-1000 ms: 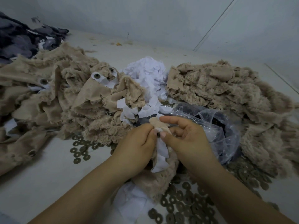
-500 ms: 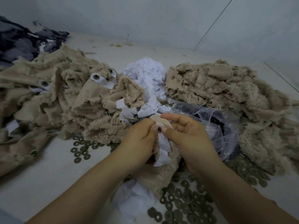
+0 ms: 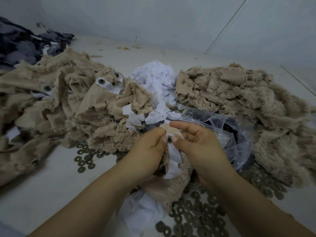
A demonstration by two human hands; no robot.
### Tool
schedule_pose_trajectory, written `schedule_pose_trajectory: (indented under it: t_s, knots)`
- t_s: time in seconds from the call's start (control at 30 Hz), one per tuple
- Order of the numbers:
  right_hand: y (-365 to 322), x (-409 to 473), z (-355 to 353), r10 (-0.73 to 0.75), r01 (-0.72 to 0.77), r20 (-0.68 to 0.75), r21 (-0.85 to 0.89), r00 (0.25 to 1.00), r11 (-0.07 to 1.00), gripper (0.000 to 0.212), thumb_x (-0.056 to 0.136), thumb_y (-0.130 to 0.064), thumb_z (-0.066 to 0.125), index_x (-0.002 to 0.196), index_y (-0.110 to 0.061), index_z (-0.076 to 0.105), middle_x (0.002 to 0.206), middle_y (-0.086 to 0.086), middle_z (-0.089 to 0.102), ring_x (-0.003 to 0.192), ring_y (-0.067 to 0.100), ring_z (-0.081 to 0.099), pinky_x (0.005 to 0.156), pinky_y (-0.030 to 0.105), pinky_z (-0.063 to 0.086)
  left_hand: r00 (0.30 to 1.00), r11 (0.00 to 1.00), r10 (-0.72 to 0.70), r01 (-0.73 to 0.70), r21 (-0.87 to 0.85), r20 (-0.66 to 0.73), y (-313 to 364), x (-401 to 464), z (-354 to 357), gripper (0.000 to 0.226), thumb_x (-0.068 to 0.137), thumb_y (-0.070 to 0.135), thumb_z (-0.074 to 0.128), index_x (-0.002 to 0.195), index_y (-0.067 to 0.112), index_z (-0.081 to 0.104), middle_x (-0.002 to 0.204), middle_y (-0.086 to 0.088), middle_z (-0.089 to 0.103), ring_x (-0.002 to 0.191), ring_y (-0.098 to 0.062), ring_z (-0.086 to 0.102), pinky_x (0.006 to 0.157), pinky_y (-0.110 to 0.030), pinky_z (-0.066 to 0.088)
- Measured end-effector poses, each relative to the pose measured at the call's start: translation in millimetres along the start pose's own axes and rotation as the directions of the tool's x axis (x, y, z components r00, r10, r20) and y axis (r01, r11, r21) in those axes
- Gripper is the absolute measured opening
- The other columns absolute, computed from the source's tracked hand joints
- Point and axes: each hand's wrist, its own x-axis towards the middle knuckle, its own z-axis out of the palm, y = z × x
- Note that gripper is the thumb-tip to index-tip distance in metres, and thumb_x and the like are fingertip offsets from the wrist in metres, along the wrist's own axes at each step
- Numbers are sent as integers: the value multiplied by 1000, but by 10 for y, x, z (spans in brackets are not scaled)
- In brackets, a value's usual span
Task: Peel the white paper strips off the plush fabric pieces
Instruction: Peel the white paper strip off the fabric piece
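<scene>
Both hands meet at the centre over one beige plush piece (image 3: pixel 172 187). The left hand (image 3: pixel 147 151) has its fingers curled, thumb tip pinching the fabric's top edge beside a small dark stud. The right hand (image 3: pixel 200 147) pinches the same spot from three o'clock, thumb against the white paper strip (image 3: pixel 173 161), its index finger arched loosely over the top. That strip hangs toward six o'clock between the palms. Since a second ago the hands have barely shifted; the strip looks drawn slightly lower. At twelve o'clock lies a heap of peeled paper (image 3: pixel 153 77), and at four o'clock a clear plastic bag (image 3: pixel 236 134). Dark washers (image 3: pixel 193 212) lie scattered at six o'clock.
</scene>
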Motion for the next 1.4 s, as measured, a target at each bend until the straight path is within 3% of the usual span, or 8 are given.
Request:
schedule_pose_trajectory:
  t_s: [0.23, 0.37, 0.5, 0.63, 0.73, 0.9, 1.0, 1.4]
  knots:
    - [32, 6, 3, -4, 4, -2, 7, 1000, 1000, 30, 90, 6, 65, 111, -15, 72, 90, 5, 78, 84, 14, 74, 69, 20, 57, 1000, 997, 9, -7, 76, -18, -6, 9, 30, 25, 101, 4, 42, 80, -7, 50, 67, -11, 47, 59, -13, 42, 56, -29, 36]
    - [12, 33, -4, 52, -50, -9, 111, 999, 993, 26, 89, 5, 65, 108, -13, 71, 93, 10, 78, 86, 22, 75, 71, 28, 61, 998, 999, -19, 21, 37, -67, 14, 14, 31, 29, 101, 10, 45, 74, 0, 47, 61, -4, 47, 53, -9, 42, 52, -25, 37]
    - [-31, 57, -35, 93, -84, -37, 200, 995, 976, 23, 92, 1, 63, 110, -12, 69, 97, 12, 77, 88, 28, 75, 71, 36, 60, 999, 997, 29, -26, 74, -36, 45, 0, 19, 23, 98, 20, 54, 81, 4, 52, 67, -5, 52, 60, -17, 48, 58, -36, 43]
    - [-20, 32, -3, 39, -33, -46, 118, 998, 992, 26, 90, 0, 67, 109, -18, 70, 95, 10, 78, 87, 27, 76, 70, 38, 61, 987, 997, 62, -54, 60, -146, 39, -26, -5, 23, 94, 13, 59, 74, 3, 53, 57, 3, 47, 52, -8, 44, 48, -22, 39]
    - [-14, 23, 9, 14, -12, -24, 93, 1000, 996, 28, 88, 1, 69, 110, -16, 70, 95, 9, 78, 88, 27, 76, 74, 39, 62, 977, 992, 91, -71, 106, -192, 57, -7, -36, 22, 93, 13, 59, 73, 9, 53, 59, 6, 47, 53, -5, 42, 51, -18, 36]
    - [-33, 18, 1, 31, -30, -5, 112, 1000, 993, 31, 88, 5, 67, 111, -16, 70, 94, 10, 78, 89, 28, 76, 79, 42, 61, 988, 999, 37, -34, 18, -150, 100, 24, -56, 8, 94, 12, 60, 87, 16, 58, 72, -11, 64, 62, -21, 58, 56, -36, 47]
    - [-25, 20, -5, 34, -32, -20, 96, 999, 995, 33, 86, 6, 69, 110, -16, 70, 92, 11, 78, 87, 28, 76, 76, 42, 62, 986, 999, 17, -25, -41, -167, 127, 8, -36, 19, 94, 7, 60, 93, 25, 66, 84, -14, 70, 79, -31, 67, 70, -47, 56]
    - [-20, -15, -11, -36, 36, -17, -11, 999, 999, 35, 86, 10, 68, 110, -15, 71, 87, 12, 78, 85, 30, 75, 76, 39, 63, 982, 997, -18, 2, -82, -188, 184, 6, -57, 25, 88, -10, 60, 81, 11, 72, 81, -22, 70, 81, -37, 67, 74, -51, 57]
